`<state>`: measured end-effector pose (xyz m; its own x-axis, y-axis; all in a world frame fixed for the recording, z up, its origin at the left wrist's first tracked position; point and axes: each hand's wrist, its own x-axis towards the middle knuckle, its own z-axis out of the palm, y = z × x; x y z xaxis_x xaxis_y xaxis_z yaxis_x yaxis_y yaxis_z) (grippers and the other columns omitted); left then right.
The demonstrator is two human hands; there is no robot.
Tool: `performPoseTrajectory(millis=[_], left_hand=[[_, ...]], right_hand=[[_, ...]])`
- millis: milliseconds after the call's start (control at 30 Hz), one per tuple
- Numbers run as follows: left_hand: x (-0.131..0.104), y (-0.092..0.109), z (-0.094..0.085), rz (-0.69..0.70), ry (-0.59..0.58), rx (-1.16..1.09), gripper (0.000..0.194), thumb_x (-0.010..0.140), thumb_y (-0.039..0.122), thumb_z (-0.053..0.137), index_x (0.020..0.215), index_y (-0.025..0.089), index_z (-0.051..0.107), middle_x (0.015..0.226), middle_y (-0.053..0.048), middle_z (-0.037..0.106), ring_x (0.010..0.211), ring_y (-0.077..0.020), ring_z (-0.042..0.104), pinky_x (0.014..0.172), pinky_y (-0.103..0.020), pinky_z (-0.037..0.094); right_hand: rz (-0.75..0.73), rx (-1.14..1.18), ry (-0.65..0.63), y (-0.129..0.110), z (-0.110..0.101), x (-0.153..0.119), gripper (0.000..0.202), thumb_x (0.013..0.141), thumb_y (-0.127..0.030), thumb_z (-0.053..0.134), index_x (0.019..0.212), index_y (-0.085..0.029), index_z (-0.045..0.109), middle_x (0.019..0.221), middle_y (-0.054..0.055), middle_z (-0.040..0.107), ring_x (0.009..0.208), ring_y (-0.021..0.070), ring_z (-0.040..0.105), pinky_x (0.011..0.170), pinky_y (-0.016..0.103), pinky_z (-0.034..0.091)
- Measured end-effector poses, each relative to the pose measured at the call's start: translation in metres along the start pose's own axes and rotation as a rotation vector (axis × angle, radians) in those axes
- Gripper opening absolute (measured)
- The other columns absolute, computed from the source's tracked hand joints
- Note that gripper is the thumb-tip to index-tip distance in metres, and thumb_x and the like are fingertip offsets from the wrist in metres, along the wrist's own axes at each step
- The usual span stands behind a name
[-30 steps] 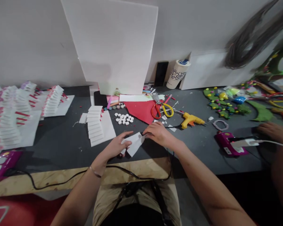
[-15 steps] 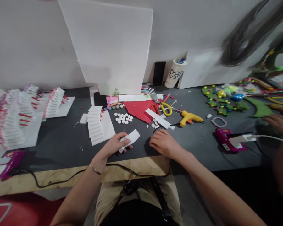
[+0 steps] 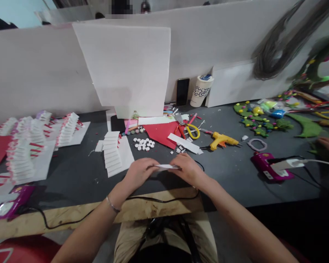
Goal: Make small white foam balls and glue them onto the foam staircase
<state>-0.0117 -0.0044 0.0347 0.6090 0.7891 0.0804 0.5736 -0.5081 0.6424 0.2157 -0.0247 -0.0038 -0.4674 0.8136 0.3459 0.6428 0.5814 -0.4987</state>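
The left hand (image 3: 142, 171) and the right hand (image 3: 186, 168) pinch opposite ends of a white strip (image 3: 166, 166), probably to keep it taut; it is above the dark table (image 3: 224, 182), near the wooden edge (image 3: 159, 208).

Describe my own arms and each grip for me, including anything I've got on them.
Your left grip and right grip are bare hands, without gloves. No sleeves cover the visible parts of your left arm and right arm. A thin, silvery bracelet circles the left wrist; the right shows none. Any rings are too small to tell.
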Motion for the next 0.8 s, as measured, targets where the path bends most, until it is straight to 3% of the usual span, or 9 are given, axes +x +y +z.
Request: performPoseTrajectory(millis=[133,300,433,567,667,800], left_hand=[[-0.003,-0.024,0.006,0.166,0.187,0.380,0.025,0.097,0.020,0.045,0.104,0.021,0.069,0.101,-0.009,0.071,0.095,-0.0206,0.062,0.077,-0.032,0.050],[-0.015,-0.035,0.019,0.336,0.077,0.686,0.022,0.092,0.007,0.050,0.100,0.017,0.067,0.089,-0.008,0.067,0.084,-0.0203,0.059,0.072,-0.033,0.047],[-0.021,-0.035,0.023,0.348,0.033,0.676,0.016,0.090,0.007,0.053,0.094,0.017,0.065,0.088,-0.007,0.066,0.084,-0.0198,0.057,0.071,-0.032,0.045],[-0.025,-0.037,0.024,0.304,0.024,0.576,0.017,0.094,0.012,0.049,0.093,0.018,0.065,0.088,-0.006,0.066,0.082,-0.0188,0.057,0.071,-0.031,0.044],[-0.027,-0.040,0.025,0.240,0.047,0.415,0.019,0.096,0.017,0.047,0.094,0.018,0.066,0.088,-0.006,0.067,0.082,-0.0181,0.057,0.072,-0.031,0.046],[-0.029,-0.043,0.025,0.123,0.078,0.247,0.022,0.097,0.025,0.049,0.091,0.019,0.069,0.087,-0.006,0.067,0.084,-0.0182,0.059,0.074,-0.031,0.047]], right_hand=[[-0.055,-0.254,0.105,0.010,-0.006,-0.015,0.017,0.092,-0.016,0.056,0.091,-0.024,0.071,0.099,0.005,0.072,0.093,0.0201,0.059,0.086,0.036,0.041],[-0.066,-0.421,0.009,0.006,-0.003,-0.030,0.020,0.093,-0.019,0.055,0.106,-0.023,0.069,0.095,0.006,0.071,0.088,0.0214,0.056,0.084,0.036,0.040],[-0.056,-0.458,0.000,0.004,-0.001,-0.037,0.018,0.094,-0.016,0.053,0.091,-0.022,0.070,0.090,0.004,0.072,0.086,0.0204,0.056,0.085,0.035,0.038],[-0.039,-0.460,0.003,0.003,-0.002,-0.046,0.017,0.094,-0.014,0.054,0.095,-0.022,0.069,0.093,0.004,0.072,0.087,0.0200,0.057,0.087,0.036,0.037],[0.017,-0.422,0.024,0.002,-0.001,-0.052,0.016,0.094,-0.016,0.055,0.098,-0.023,0.069,0.095,0.003,0.073,0.089,0.0193,0.058,0.088,0.036,0.036],[0.125,-0.369,0.070,0.002,-0.001,-0.053,0.016,0.096,-0.023,0.055,0.088,-0.023,0.068,0.090,0.003,0.073,0.086,0.0195,0.058,0.085,0.036,0.036]])
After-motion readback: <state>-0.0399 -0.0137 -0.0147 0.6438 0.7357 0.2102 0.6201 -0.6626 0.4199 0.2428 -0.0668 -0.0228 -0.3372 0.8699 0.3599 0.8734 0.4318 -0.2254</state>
